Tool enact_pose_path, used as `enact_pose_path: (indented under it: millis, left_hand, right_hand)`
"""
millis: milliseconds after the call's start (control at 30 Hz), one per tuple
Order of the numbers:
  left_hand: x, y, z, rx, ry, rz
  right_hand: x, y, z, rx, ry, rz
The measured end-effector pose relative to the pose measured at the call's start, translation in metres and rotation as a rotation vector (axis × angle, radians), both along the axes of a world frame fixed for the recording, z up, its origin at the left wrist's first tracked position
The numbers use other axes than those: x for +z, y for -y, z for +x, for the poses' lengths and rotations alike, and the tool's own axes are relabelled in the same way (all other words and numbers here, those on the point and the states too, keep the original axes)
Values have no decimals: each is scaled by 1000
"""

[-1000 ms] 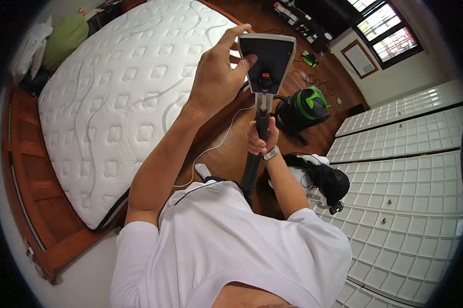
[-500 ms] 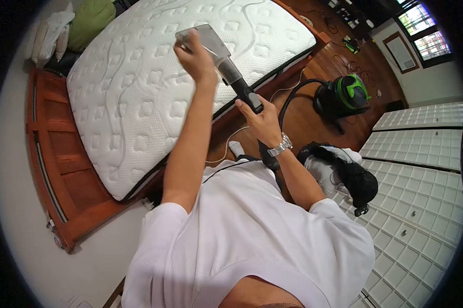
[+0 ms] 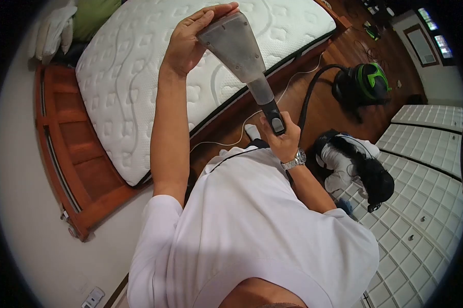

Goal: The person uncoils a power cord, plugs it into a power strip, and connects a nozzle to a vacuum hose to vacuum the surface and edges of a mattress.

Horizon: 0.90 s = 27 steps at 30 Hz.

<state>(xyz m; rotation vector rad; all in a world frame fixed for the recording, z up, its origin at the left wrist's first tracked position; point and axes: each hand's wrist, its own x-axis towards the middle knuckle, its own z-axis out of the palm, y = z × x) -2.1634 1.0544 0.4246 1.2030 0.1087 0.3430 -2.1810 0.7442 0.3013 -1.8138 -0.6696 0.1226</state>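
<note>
1. Translucent, wedge-shaped plastic nozzle (image 3: 236, 49): held raised and tilted in front of the wearer's body, wide mouth toward the upper left of the view. The white quilted mattress (image 3: 134, 97) shows behind it.

2. Right hand (image 3: 285, 137): wrapped around the black plastic handle (image 3: 271, 114), beyond the nozzle's narrow neck. The grip is closed and appears to bear the weight. The handle's grey button (image 3: 278, 126) is visible; whether it is pressed cannot be told. A silver metal wristwatch (image 3: 295, 160) sits on this wrist.

3. Left hand (image 3: 186, 46): laid along the wide mouth, fingers extended and not closed around it. Contact at the edge appears likely; the palm's exact touch is hidden.

4. Black flexible hose (image 3: 309, 97): runs from the green-and-black canister vacuum (image 3: 370, 84) on the floor to behind the right hand. Its far end is hidden.

5. Surroundings: a person in a white top and black cap (image 3: 379, 182) is low down beside the white panelled cabinets (image 3: 416, 185).

6. Handling, in judgement: the right grip should be firm, the wrist straight; the left palm flat and square to the mouth, pressing lightly. Slack in the hose is advisable, since a tug could twist the nozzle away from the palm.
</note>
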Motion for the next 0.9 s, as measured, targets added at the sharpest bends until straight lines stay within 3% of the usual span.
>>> enact_pose_path:
  millis: [133, 200, 233, 267, 333, 367, 467, 600, 667, 733, 800, 900]
  left_hand:
    - [9, 5, 1, -1, 33, 77]
    - [-8, -9, 14, 20, 91, -388]
    - [5, 11, 6, -374, 40, -654]
    - [20, 33, 3, -449, -53, -442]
    - [-5, 28, 14, -675, 334, -581]
    - [-14, 22, 15, -685, 328, -585]
    - [-30, 7, 5, -670, 367, -585]
    - [-61, -3, -13, -476, 231, -598]
    - [-50, 13, -23, 254, 54, -458]
    - [-79, -2, -28, -99, 363, -520]
    - [-92, -23, -29, -190, 496, -497]
    - [-90, -37, -39, -94, 439, -461]
  right_hand:
    - [-3, 8, -6, -43, 19, 8]
    - [-4, 10, -9, -35, -10, 14]
    - [-4, 8, -9, 38, -32, -3]
    - [-4, 6, -6, 108, -48, -19]
    - [-8, 4, -1, 154, -21, 10]
    - [-7, 3, 2, 207, 3, 35]
    - [-5, 8, 2, 277, -75, 13]
    - [-8, 15, 5, 351, -273, -43]
    - [-9, 15, 11, 387, -312, -67]
    - [-9, 13, 19, 432, -354, -92]
    - [-3, 8, 25, 519, -561, -85]
    - [12, 0, 33, 566, -749, -111]
